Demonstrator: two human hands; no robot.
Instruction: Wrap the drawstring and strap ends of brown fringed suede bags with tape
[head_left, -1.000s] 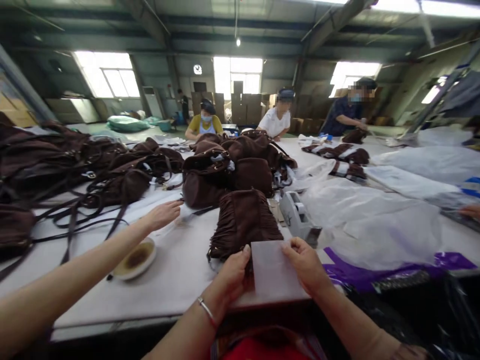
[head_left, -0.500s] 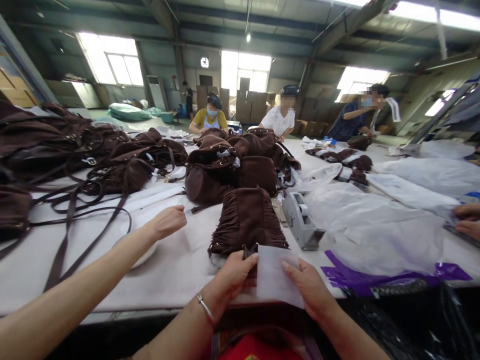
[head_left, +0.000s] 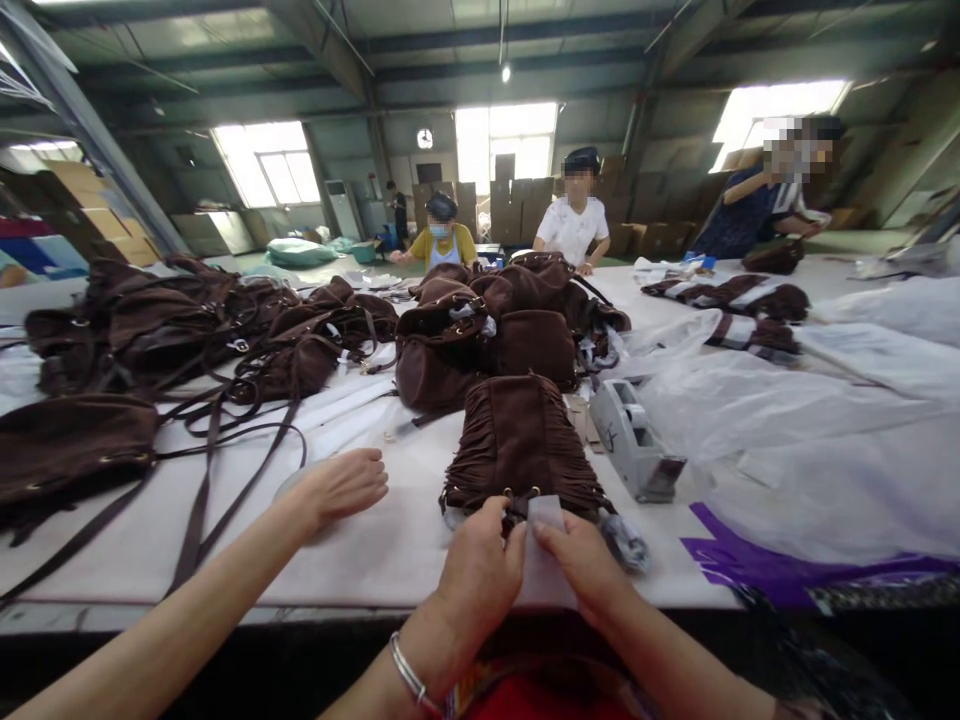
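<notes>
A dark brown fringed bag (head_left: 517, 430) lies flat on the table in front of me, with small rings at its near edge. My left hand (head_left: 480, 560), wearing a silver bangle, is closed on a short brown strap (head_left: 514, 518) at that edge. Between my hands hangs a thin white paper sheet (head_left: 551, 580), pinched by the thumb and fingers of my right hand (head_left: 589, 560). The paper's upper part looks narrow and folded against the strap; whether it goes around is hidden. Clear crumpled plastic (head_left: 624, 540) pokes out at the bag's right corner.
Another person's hand (head_left: 349, 487) rests over the table on the left. A grey tape dispenser (head_left: 637, 445) stands right of the bag. Brown bags (head_left: 480, 340) are piled behind and left, with loose straps (head_left: 206, 480). Clear plastic bags (head_left: 787, 430) and purple film (head_left: 780, 570) cover the right side.
The paper has gone from a wide flat sheet to a narrow folded strip, and my right hand has come closer to my left. The view has turned left.
</notes>
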